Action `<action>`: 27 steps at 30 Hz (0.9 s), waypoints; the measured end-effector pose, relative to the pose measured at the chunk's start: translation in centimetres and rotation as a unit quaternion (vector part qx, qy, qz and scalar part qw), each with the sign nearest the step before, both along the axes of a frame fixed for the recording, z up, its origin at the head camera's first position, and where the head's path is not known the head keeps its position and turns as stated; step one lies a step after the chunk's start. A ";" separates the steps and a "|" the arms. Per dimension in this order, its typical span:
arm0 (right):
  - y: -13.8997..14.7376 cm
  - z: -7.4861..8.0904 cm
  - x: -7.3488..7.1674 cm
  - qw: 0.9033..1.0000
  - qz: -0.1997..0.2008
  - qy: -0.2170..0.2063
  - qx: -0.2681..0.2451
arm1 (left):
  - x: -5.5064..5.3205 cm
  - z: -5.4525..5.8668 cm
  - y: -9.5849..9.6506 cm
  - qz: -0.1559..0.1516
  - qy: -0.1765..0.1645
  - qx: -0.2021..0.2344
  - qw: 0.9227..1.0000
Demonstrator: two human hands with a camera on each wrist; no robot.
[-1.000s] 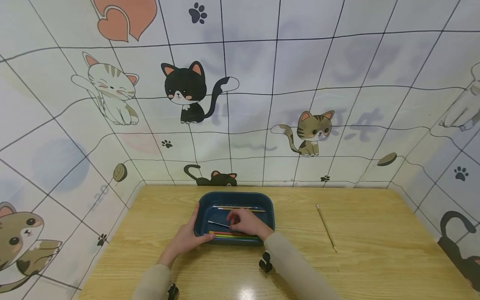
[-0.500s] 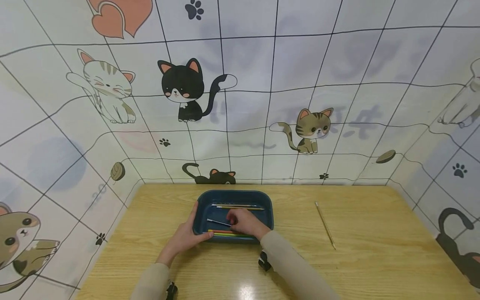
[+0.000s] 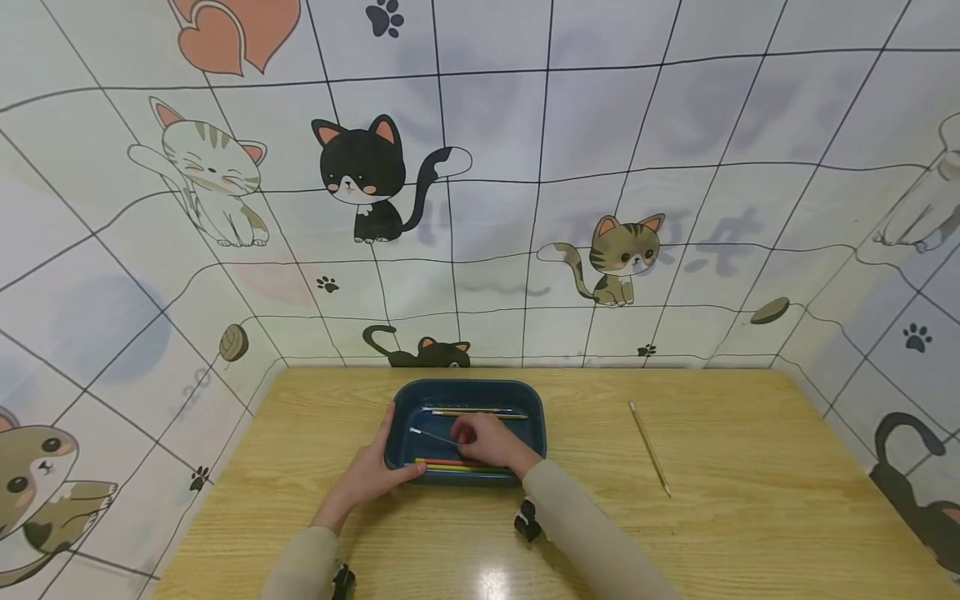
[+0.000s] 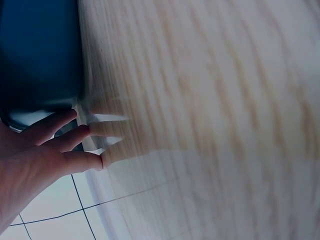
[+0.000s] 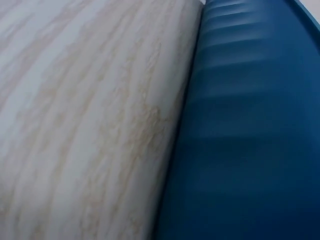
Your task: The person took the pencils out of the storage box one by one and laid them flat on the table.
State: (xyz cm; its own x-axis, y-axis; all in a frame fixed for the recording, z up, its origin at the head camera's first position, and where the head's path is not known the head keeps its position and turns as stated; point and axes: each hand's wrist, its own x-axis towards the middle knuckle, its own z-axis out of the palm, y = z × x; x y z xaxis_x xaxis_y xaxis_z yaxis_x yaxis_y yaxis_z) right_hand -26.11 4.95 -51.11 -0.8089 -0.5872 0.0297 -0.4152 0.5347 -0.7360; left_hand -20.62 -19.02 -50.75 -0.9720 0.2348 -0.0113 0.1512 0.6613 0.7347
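Note:
A dark blue tray [image 3: 467, 479] lies on the wooden table. My left hand [image 3: 366, 477] is at its left front corner, fingers spread nearly straight along the outer left wall and thumb on the front rim. Over the tray, my right hand [image 3: 491, 439] pinches a thin greyish pencil [image 3: 431, 434] whose pale end points left; its other end is hidden by the fingers. Gold pencils [image 3: 480, 414] lie along the tray's back. Orange and yellow-green pencils [image 3: 442, 465] lie along its front wall. The right wrist view shows only the tray's outer wall [image 5: 240, 150] beside the tabletop.
A single gold pencil [image 3: 649, 447] lies on the table [image 3: 735, 500] to the right of the tray. Behind and at both sides hangs a white cloth [image 3: 495, 208] with a grid and printed cats, meeting the table's back edge.
The pale end of the pinched pencil has swung slightly away from the front pencils, toward the tray's middle. Both hands stay in nearly the same place; the head view has shifted a little.

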 end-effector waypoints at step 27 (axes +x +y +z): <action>1.6 2.8 0.6 0.991 -0.034 0.021 -0.130 | 0.1 0.1 0.0 0.003 -0.006 0.008 1.000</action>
State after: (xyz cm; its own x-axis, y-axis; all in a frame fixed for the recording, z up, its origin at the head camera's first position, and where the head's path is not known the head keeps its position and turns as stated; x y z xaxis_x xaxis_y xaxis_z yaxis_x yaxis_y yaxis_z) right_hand -25.51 6.55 -48.34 -0.8406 -0.5002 0.2078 -0.4188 0.3568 -0.8350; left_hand -20.52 -19.01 -50.69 -0.9730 0.2298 -0.0189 0.1390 0.6499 0.7472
